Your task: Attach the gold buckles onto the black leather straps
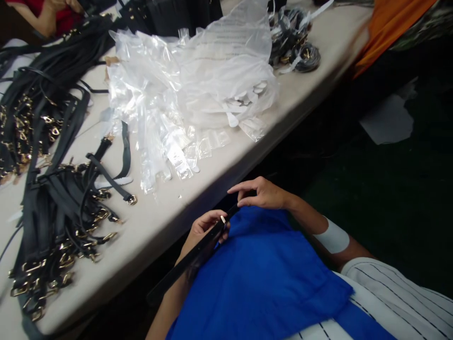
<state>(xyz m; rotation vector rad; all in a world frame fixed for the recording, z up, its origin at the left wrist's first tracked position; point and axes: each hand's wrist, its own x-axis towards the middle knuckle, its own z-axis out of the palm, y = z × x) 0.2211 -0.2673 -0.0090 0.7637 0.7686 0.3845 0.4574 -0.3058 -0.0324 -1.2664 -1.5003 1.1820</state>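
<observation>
Step in hand, by look: working buckle end of black strap (191, 257) over blue cloth (269, 278) on lap, below counter (170, 212) edge. Left hand (207, 229) closed around strap near gold buckle. Right hand (264, 193) pinched strap tip, other fingers loose. Next move likely needs steady hold, fine fingertip work.

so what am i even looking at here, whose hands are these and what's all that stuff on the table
This is one picture from a camera worn on a person's head, looking down at their own bare hands. The left hand and right hand together hold a black strap with a small gold fitting, above a blue cloth on their lap. On the pale table lie heaps of black straps with gold buckles and a pile of clear plastic bags. Another person's arm shows top left.
</observation>
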